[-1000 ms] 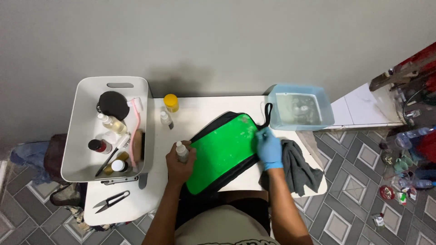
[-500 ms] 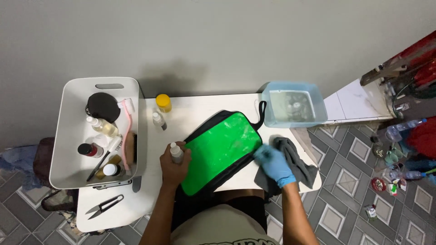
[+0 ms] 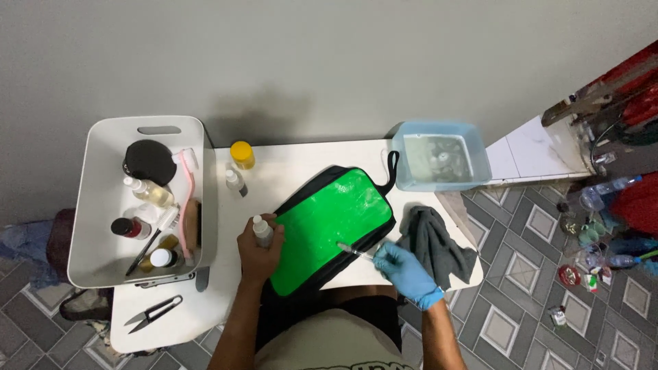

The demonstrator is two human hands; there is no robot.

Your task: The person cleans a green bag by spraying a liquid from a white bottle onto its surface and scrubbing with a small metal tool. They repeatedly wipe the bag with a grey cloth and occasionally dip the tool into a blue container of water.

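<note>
A flat pouch with a bright green panel and black edging (image 3: 332, 223) lies slanted across the white table (image 3: 301, 161). My bare left hand (image 3: 258, 252) rests at the pouch's left edge, closed around a small white-capped bottle (image 3: 261, 229) held upright. At the pouch's lower right corner, my right hand (image 3: 406, 272), in a blue glove, pinches a thin pale stick-like tool (image 3: 354, 251). The tool's tip points onto the green panel. What kind of tool it is cannot be made out.
A grey cloth (image 3: 434, 241) lies right of the pouch. A blue tub of water (image 3: 480, 171) sits at the back right. A white basket (image 3: 96, 199) of bottles and brushes stands left. A yellow-capped jar (image 3: 241, 154), a small bottle (image 3: 234, 180) and black snips (image 3: 155, 311) are on the table.
My gloved right hand left the pouch's upper right edge, passed over the grey cloth, and now sits lower at the front holding the thin tool. The left hand kept hold of the bottle.
</note>
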